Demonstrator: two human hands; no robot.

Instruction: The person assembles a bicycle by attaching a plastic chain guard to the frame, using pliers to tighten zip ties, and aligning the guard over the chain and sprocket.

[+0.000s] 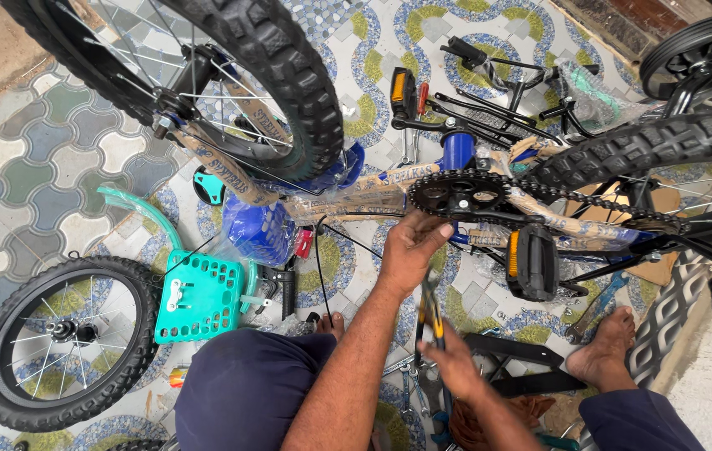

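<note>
A child's bicycle lies upside down, its frame (356,194) wrapped in brown paper. The black chainring (460,194) and chain sit at the middle, with a black pedal (531,263) carrying an orange reflector below them. My left hand (410,250) reaches up to the frame just under the chainring, fingers pinched there. My right hand (456,363) is lower and grips a slim hand tool (431,313) with a yellow and black handle, pointing up toward my left wrist. What the left fingertips pinch is hidden.
Knobby tyres stand at top left (289,75) and right (648,142). A loose small wheel (64,342) lies bottom left beside a teal plastic basket (199,298). Small training wheels (694,46), spanners and black brackets (523,367) litter the patterned tile floor. My bare foot (602,351) rests on the right.
</note>
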